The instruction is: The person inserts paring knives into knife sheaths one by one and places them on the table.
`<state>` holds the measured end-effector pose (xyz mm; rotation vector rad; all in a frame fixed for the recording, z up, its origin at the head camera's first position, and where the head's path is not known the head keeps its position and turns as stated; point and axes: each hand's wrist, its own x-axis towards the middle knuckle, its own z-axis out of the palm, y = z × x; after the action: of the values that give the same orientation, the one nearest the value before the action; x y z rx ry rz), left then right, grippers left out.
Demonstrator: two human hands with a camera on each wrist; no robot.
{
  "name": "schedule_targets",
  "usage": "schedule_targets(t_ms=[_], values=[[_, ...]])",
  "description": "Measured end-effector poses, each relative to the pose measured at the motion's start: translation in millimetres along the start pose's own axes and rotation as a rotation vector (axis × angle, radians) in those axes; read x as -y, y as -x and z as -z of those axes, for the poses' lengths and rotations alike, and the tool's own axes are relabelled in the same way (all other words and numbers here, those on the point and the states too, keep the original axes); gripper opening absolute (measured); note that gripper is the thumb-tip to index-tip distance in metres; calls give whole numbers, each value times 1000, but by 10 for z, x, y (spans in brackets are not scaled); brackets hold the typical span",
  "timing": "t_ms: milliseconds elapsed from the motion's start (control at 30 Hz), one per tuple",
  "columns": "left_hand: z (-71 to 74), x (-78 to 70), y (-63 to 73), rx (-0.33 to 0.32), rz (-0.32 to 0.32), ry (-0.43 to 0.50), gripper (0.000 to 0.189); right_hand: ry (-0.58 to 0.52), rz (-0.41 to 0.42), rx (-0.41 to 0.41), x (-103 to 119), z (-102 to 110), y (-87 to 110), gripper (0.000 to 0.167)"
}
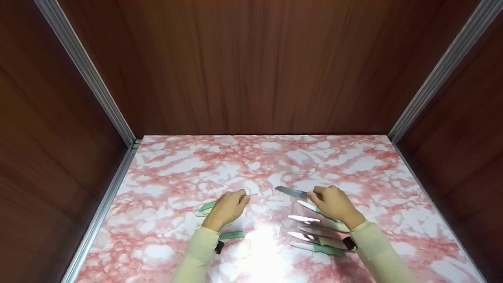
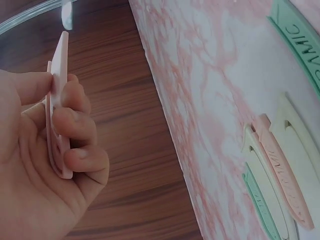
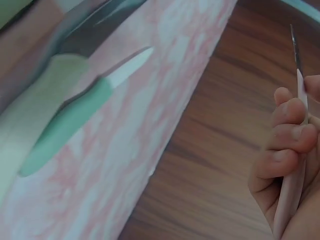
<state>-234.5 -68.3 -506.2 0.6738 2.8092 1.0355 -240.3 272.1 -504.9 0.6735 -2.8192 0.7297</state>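
My left hand (image 1: pixel 227 209) grips a pink blade sheath (image 2: pixel 61 75), which stands nearly upright between thumb and curled fingers in the left wrist view. In my right hand (image 1: pixel 334 204) is a knife; its pink handle (image 3: pixel 291 200) lies along the palm under the curled fingers. The knife's blade (image 1: pixel 290 192) points left toward the left hand, with a gap between blade and sheath. Below the left hand lie a green sheath (image 1: pixel 232 235) and several more sheaths, among them a pink one (image 2: pixel 282 172) and a cream one (image 2: pixel 295 135).
Several knives with bare blades lie beside and below the right hand, including a green-handled knife (image 1: pixel 329 250) and another green-handled one (image 3: pixel 70 127). The marbled pink and white table (image 1: pixel 251 157) is enclosed by brown wooden panels (image 1: pixel 251 70) behind and at both sides.
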Motion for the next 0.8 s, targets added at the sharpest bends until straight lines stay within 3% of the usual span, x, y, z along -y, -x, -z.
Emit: schedule_targets(t_ms=[467,800], values=[[-31,-50,-17,-31,-40,2,30,-3,154,-3,223,-13,-69,40],[-58,-81,-27,-4,-59,29,30,-3,174,-4,244,-30,-87,39]])
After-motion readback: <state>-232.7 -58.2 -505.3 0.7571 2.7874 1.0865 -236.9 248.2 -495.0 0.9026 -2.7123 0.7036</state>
